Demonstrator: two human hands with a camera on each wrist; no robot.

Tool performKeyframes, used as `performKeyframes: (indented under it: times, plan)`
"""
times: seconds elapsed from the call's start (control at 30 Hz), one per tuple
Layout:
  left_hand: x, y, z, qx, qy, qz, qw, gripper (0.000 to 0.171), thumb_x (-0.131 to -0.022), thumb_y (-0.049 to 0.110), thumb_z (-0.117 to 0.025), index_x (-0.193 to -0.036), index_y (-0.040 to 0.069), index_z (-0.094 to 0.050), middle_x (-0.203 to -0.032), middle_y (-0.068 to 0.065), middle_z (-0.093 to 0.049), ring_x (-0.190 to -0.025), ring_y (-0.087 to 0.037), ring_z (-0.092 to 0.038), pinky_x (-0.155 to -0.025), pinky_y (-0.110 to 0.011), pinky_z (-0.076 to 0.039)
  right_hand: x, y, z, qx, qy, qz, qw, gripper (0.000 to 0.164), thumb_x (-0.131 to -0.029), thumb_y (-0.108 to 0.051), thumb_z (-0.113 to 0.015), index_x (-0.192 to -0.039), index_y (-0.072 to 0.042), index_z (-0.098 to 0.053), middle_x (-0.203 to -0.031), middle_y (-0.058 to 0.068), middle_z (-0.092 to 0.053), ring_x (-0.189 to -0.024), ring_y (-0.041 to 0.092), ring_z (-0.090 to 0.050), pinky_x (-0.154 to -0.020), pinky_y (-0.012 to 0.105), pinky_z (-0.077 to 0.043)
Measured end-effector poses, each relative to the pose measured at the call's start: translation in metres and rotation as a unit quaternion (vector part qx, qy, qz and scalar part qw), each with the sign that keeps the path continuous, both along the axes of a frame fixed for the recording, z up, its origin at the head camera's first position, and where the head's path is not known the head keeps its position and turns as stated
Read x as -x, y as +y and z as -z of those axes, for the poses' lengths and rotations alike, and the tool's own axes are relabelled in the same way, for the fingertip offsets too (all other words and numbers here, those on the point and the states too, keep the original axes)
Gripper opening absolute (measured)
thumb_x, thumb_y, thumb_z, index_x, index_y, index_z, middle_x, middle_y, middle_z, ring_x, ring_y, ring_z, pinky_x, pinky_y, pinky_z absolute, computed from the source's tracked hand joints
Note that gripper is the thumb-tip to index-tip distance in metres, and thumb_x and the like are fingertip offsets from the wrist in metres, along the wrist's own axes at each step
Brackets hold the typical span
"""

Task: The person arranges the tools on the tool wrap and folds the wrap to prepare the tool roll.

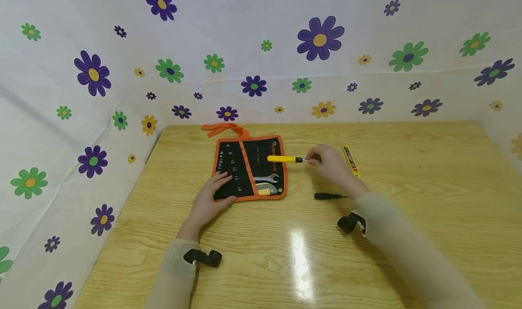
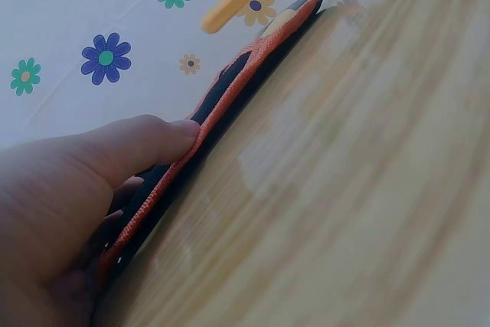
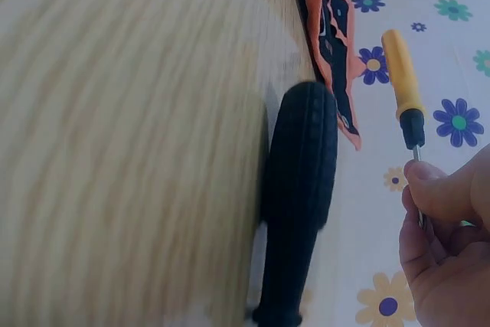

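A black tool pouch with orange trim lies spread on the table, with a wrench and a grey-and-yellow utility knife in its pockets. My left hand rests on the pouch's near left corner, fingers spread; in the left wrist view its thumb presses the orange edge. With thumb and fingertips, my right hand pinches the metal shaft of a yellow-handled screwdriver. The handle points left, above the pouch's right part. Its tip is hidden by the fingers.
A black-handled screwdriver lies on the wooden table below my right wrist. Behind the right hand is a flat yellow-and-black packet. Orange ties trail from the pouch's far edge. Flowered cloth hangs along the back and left.
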State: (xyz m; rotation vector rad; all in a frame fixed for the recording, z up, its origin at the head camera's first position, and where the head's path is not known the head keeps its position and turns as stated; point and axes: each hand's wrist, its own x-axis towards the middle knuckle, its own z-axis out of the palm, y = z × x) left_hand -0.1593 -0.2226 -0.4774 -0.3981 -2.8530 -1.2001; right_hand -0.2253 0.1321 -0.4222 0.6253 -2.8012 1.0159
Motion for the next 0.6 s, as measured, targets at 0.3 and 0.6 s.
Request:
performKeyframes:
  times: [0.3, 0.6]
  plan:
    - [0.0, -0.001, 0.001, -0.003, 0.002, 0.002, 1.0, 0.06, -0.085, 0.03, -0.074, -0.139, 0.015, -0.053, -0.149, -0.004, -0.039, -0.142, -0.025, -0.023, -0.111, -0.051, -0.024, 0.008, -0.027, -0.003, 0.001, -0.016, -0.017, 1.0, 0.005, -0.09, 0.002, -0.063, -0.088, 0.004, -0.068, -0.084, 0.012, -0.06, -0.074, 0.025, -0.054, -0.067, 0.039, -0.047]
    - [-0.001, 0.0, -0.002, 0.0, 0.0, 0.001, 1.0, 0.06, -0.085, 0.03, -0.074, -0.139, 0.015, -0.053, -0.149, -0.004, -0.039, -0.142, -0.025, -0.023, -0.111, -0.051, -0.024, 0.017, -0.043, -0.002, -0.027, 0.004, -0.04, 0.999, 0.011, -0.09, 0.006, -0.06, -0.088, 0.002, -0.07, -0.085, 0.011, -0.06, -0.081, 0.026, -0.054, -0.075, 0.039, -0.049]
